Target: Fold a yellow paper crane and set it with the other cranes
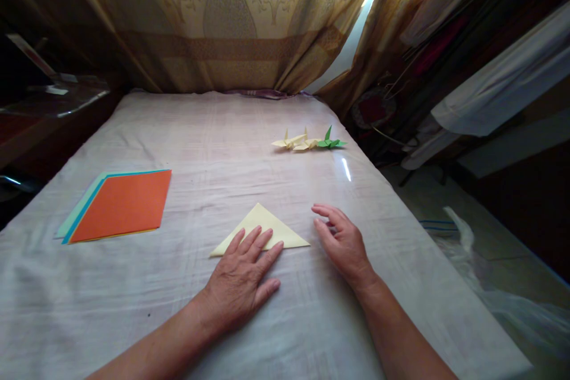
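Note:
A pale yellow sheet of paper, folded into a triangle, lies on the cloth with its point facing away from me. My left hand rests flat on its lower edge, fingers spread across the paper. Just right of the triangle's right corner is my right hand, apart from the paper. Its fingers curve loosely with a gap between thumb and forefinger, and nothing shows in them.
A stack of coloured paper, orange on top, lies at the left. Two cream paper cranes and a green paper crane stand in a row at the far right. Patterned curtains hang behind the cloth-covered table.

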The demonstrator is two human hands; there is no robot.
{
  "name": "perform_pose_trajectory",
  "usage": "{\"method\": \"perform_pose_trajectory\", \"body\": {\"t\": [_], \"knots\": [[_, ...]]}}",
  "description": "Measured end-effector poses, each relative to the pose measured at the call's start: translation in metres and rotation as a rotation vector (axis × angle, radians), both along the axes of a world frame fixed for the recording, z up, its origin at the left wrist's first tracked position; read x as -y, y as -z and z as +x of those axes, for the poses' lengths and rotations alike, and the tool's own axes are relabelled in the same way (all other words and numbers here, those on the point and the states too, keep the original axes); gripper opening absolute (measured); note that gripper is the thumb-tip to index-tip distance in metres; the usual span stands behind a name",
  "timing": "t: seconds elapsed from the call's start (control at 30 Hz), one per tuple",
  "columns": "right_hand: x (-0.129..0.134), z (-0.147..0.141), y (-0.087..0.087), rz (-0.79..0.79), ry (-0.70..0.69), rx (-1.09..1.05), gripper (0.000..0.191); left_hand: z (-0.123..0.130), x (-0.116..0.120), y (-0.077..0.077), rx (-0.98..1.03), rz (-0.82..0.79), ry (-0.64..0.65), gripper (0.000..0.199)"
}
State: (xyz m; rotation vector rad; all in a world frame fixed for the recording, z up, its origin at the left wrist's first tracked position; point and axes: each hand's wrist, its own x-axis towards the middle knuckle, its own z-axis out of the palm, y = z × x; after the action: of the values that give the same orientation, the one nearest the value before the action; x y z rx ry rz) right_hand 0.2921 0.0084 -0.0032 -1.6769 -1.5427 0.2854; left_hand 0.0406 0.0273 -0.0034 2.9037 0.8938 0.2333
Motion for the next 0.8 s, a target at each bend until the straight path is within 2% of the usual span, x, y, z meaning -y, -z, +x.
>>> {"method": "perform_pose_trajectory", "body": {"t": [0.1, 0.33, 0.8], "knots": [[0.001, -0.021, 0.000, 0.041, -0.088, 0.122, 0.027, 0.000, 0.000, 0.000, 0.004, -0.008, -0.001, 0.058], [0.006, -0.044, 0.005, -0.194, -0.095, 0.511, 0.041, 0.002, 0.002, -0.003, -0.010, -0.066, -0.015, 0.058], [0.006, -0.044, 0.006, -0.252, -0.127, 0.606, 0.041, 0.005, 0.002, -0.013, -0.027, -0.146, -0.049, 0.054]]}}
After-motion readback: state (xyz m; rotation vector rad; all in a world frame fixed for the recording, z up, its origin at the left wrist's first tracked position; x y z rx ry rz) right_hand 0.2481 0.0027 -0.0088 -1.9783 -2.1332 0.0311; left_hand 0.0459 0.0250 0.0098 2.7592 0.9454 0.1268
